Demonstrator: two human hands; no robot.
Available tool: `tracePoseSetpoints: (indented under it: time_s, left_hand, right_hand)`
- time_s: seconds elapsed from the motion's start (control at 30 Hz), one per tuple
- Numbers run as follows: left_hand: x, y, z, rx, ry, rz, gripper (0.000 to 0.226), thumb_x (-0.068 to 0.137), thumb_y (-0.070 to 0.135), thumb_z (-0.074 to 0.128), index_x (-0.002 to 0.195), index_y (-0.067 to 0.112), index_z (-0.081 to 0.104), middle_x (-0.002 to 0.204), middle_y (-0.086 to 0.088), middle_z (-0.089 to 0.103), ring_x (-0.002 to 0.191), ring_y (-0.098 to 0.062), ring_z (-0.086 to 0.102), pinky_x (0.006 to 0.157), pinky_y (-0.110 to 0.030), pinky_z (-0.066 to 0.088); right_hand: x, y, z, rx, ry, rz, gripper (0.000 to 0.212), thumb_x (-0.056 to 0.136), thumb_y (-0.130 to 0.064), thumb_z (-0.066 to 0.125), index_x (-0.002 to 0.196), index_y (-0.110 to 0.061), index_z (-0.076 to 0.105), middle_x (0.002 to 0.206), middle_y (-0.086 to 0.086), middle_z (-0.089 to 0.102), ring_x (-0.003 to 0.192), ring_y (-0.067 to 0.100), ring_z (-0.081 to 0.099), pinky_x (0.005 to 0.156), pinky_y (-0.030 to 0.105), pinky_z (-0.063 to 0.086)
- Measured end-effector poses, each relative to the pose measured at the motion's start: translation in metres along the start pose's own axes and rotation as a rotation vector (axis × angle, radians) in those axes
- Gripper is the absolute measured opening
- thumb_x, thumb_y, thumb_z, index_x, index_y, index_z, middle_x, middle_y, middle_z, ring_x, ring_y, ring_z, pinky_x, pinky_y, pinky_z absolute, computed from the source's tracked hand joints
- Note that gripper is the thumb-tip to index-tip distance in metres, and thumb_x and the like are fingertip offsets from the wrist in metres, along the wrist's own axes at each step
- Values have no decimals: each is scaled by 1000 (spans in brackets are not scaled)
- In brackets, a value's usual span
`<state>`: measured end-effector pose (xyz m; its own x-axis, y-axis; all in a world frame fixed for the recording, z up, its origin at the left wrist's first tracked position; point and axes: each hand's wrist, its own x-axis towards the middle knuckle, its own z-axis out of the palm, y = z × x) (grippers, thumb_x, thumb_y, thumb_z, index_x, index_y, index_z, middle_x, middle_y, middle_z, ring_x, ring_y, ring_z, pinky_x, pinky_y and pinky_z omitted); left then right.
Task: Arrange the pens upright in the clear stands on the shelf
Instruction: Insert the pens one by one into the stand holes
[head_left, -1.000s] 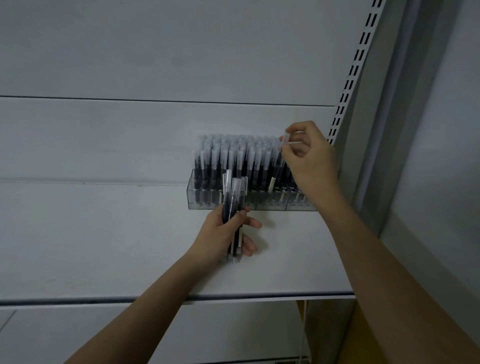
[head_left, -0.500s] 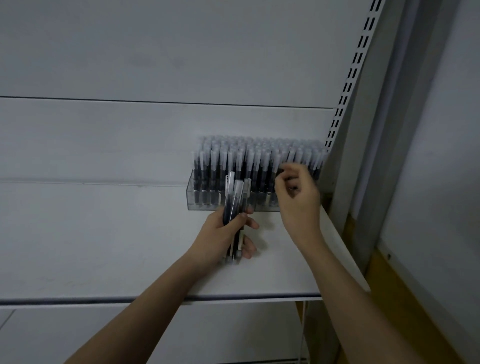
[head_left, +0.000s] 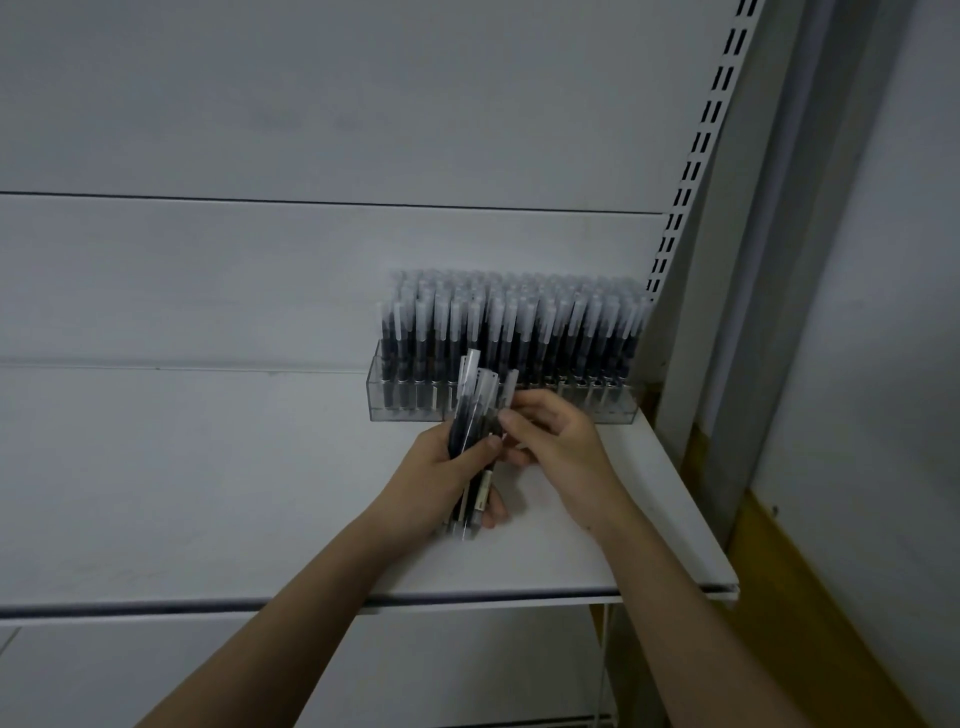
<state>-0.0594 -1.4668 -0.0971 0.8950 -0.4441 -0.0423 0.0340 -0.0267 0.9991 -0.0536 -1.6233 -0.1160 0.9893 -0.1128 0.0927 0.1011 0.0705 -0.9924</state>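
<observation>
Two hands meet over a bundle of pens in front of the filled stands.

The left hand (head_left: 441, 478) has its fingers and thumb wrapped round a bundle of loose pens (head_left: 472, 431), held roughly upright just above the white shelf (head_left: 208, 493). Behind it, the clear stands (head_left: 405, 402) sit at the back right of the shelf, packed with rows of upright pens (head_left: 514, 322) (frosted caps up, dark barrels below). The right hand (head_left: 561, 441) reaches in from the right, its fingertips (head_left: 506, 418) pinching one pen at the bundle's right edge.
</observation>
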Motion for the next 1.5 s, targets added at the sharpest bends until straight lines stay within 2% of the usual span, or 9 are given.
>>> tracePoseSetpoints:
  time_s: [0.13, 0.33, 0.53, 0.6, 0.9, 1.1, 1.27, 1.37, 1.5]
  left_hand:
    - [4, -5, -3, -1, 9, 28, 22, 103, 19, 50, 113, 2, 59, 98, -13, 75, 57, -31, 67, 49, -30, 53]
    - [7, -7, -3, -70, 18, 20, 17, 104, 15, 47, 115, 5, 55, 98, -15, 74, 53, -33, 64, 49, -33, 55]
    - [6, -9, -5, -77, 5, 23, 18, 104, 16, 46, 117, 6, 54, 99, -15, 74, 54, -32, 65, 49, -32, 54]
    - [6, -9, -5, -81, 6, 26, 18, 104, 16, 46, 117, 6, 54, 98, -15, 74, 54, -32, 64, 48, -32, 54]
    - [7, -9, -5, -72, -18, 48, 19, 103, 18, 49, 120, 8, 52, 101, -11, 74, 58, -34, 64, 48, -32, 51]
    - [10, -5, -1, -77, -26, 62, 18, 103, 17, 49, 115, 5, 44, 107, -9, 74, 58, -32, 65, 43, -29, 48]
    - [12, -1, 0, -213, 3, 43, 18, 103, 18, 48, 111, 2, 50, 103, -16, 74, 55, -27, 66, 43, -30, 49]
    - [17, 0, 8, -223, 9, 59, 18, 103, 18, 48, 108, 4, 58, 100, -15, 74, 55, -27, 66, 45, -31, 52]
    - [23, 3, 22, -165, -30, 88, 21, 105, 18, 45, 112, 9, 63, 102, -12, 75, 60, -28, 69, 53, -32, 56]
  right_hand:
    - [2, 2, -2, -37, 41, -1, 12, 92, -12, 68, 104, -12, 70, 99, 6, 75, 91, 22, 71, 80, 38, 60]
    - [15, -24, -21, 101, 254, -81, 13, 94, -8, 64, 107, -10, 67, 96, 9, 72, 84, 20, 69, 73, 31, 57]
    - [36, -61, -38, -180, 420, -391, 17, 92, -11, 68, 98, -26, 61, 92, 1, 69, 83, 14, 70, 72, 29, 58]
    - [42, -62, -40, -278, 422, -419, 17, 92, -17, 69, 100, -29, 61, 93, -4, 69, 88, 16, 70, 78, 35, 60]
    - [47, -64, -33, -563, 406, -456, 15, 94, -17, 66, 106, -19, 59, 90, -9, 62, 80, 5, 62, 71, 14, 51]
    - [46, -46, -27, -829, 291, -317, 13, 93, -15, 66, 90, -22, 55, 77, -12, 59, 76, 14, 64, 74, 38, 58]
    - [28, -38, -24, -657, 417, -351, 18, 93, -22, 68, 107, -18, 58, 94, -9, 61, 81, 5, 59, 75, 28, 54]
    - [8, -39, -15, -398, 240, -205, 13, 94, -26, 66, 104, -19, 65, 92, -7, 67, 84, 7, 65, 74, 24, 54]
    - [-5, -44, -14, -111, 41, -59, 4, 93, -6, 67, 94, -4, 69, 78, 1, 70, 68, 2, 68, 61, 13, 52]
